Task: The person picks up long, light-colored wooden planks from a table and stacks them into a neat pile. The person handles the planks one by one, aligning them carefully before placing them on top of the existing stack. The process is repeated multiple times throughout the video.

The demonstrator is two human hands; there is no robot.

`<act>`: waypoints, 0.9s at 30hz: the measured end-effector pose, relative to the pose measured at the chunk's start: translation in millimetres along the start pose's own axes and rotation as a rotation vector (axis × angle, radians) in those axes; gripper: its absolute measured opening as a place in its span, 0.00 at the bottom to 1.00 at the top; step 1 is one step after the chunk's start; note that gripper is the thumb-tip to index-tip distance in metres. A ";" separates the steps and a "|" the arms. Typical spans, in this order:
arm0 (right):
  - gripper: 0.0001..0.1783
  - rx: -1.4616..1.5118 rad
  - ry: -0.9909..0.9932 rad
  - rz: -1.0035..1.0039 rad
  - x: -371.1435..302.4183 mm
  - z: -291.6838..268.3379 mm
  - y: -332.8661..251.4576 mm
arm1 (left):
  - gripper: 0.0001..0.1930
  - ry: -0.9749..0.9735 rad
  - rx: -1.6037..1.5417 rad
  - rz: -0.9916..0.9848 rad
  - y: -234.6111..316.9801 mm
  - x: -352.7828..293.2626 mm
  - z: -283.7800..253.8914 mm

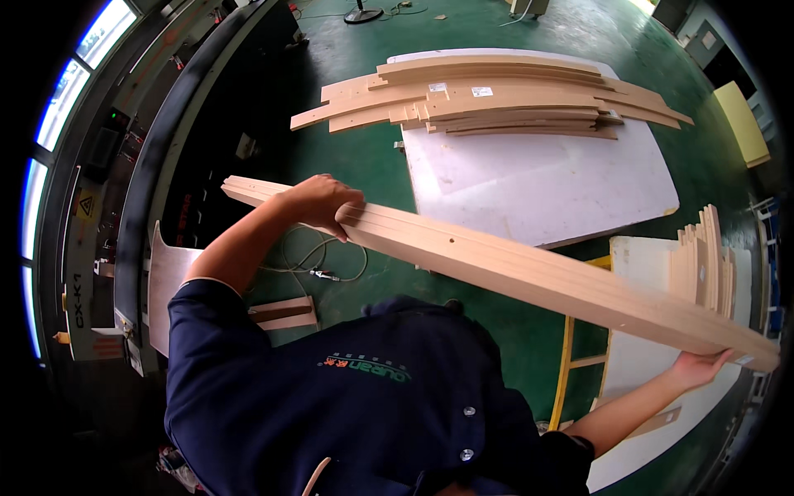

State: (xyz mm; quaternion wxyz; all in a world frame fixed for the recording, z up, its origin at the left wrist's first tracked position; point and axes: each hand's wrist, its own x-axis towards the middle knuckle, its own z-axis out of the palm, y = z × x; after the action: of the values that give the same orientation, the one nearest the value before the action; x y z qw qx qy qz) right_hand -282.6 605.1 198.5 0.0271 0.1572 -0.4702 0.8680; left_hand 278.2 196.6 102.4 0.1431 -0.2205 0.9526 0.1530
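Note:
A stack of long light-brown wooden boards [496,260] lies slantwise across the front of my body, its left end farther off and its right end nearer. My left hand [322,202] is wrapped over the boards toward their left end, fingers curled down the far side. Under the right end, my right hand [699,372] holds the boards from below, its fingers partly hidden by the wood. A small dark hole shows in the face of the nearest board.
Ahead, a white-topped table [538,186] bears a pile of wooden boards [513,95]. To the right, more upright wooden pieces [703,264] stand on a white surface [662,430] beside a yellow frame [566,364]. A large machine [132,207] lines the left; a hose [327,274] lies on the green floor.

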 end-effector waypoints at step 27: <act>0.23 -0.018 -0.059 0.566 64.9 418.4 398.5 | 0.42 -0.029 -0.846 -0.174 -273.7 173.4 -111.7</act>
State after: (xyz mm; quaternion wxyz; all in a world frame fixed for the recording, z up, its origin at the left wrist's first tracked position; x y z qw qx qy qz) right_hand -318.4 31.8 108.5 -0.2285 0.0445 -0.5039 0.8318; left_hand 232.9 -142.6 82.9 0.0657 -0.3371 0.7817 0.5205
